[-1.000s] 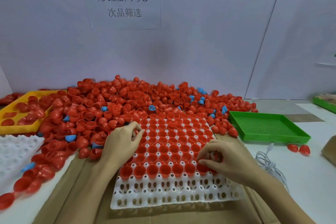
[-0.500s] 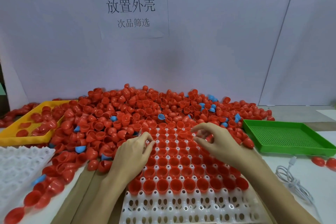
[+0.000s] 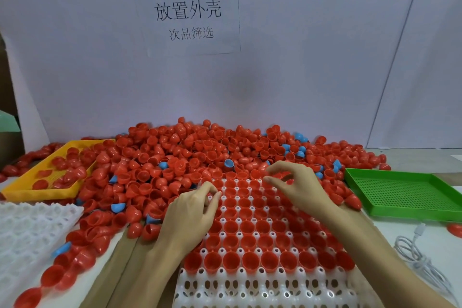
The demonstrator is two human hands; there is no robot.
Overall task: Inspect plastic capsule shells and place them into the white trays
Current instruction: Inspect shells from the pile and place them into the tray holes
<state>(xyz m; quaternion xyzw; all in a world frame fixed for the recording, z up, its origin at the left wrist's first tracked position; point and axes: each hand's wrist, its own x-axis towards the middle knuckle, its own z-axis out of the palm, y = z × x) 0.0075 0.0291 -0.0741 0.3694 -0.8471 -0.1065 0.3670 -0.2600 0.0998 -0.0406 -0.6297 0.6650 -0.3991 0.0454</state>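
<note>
L hand [image 3: 192,215]: mine, over white tray's [image 3: 262,290] left edge; fingers curled, tips pinched; can't tell if holding a shell.
R hand [image 3: 300,190]: above tray's far rows; fingers spread, loosely bent, nothing held.
Tray: red capsule shells [image 3: 250,227] seated open-side up; nearest rows bare.
Loose shell pile [image 3: 175,157]: worktop behind tray, red w/ few blue.

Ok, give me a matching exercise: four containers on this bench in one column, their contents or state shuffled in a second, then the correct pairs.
Things:
1. yellow tray
2. green tray
3. middle white tray
4. left white tray

States:
A. mostly filled with upright red shells
B. holds nothing visible
C. a few loose red shells inside
D. its visible pockets are unfilled

Pairs: 1-C, 2-B, 3-A, 4-D
</note>
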